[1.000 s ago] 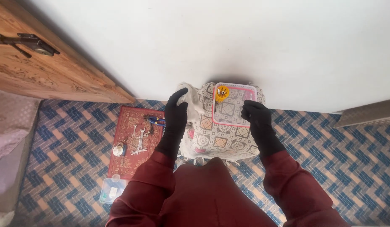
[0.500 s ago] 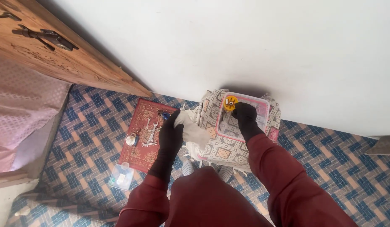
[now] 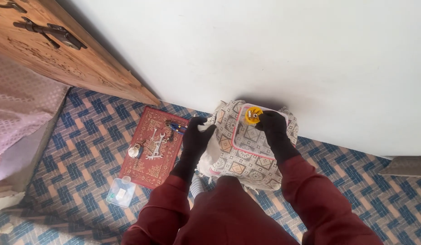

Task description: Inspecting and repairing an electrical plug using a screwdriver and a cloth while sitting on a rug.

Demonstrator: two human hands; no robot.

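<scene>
Bright, even daylight fills the sharp view; a soft shadow lies on the white wall (image 3: 265, 59) behind the patterned cloth (image 3: 228, 136).

Single head cam, looking steeply down at floor (image 3: 364, 190), wall (image 3: 265, 54) ahead.

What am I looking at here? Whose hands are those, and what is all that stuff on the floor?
This picture comes from a camera worn on a person's head, looking down, so you see their own arms in dark red sleeves. The left hand rests on the edge of a patterned cloth draped over a boxy thing by the white wall. The right hand touches a small yellow object sitting on a clear lid with a pink rim. On the blue checked floor lies a red mat with some spanners on it, and a small clear plastic box beside it.
</scene>
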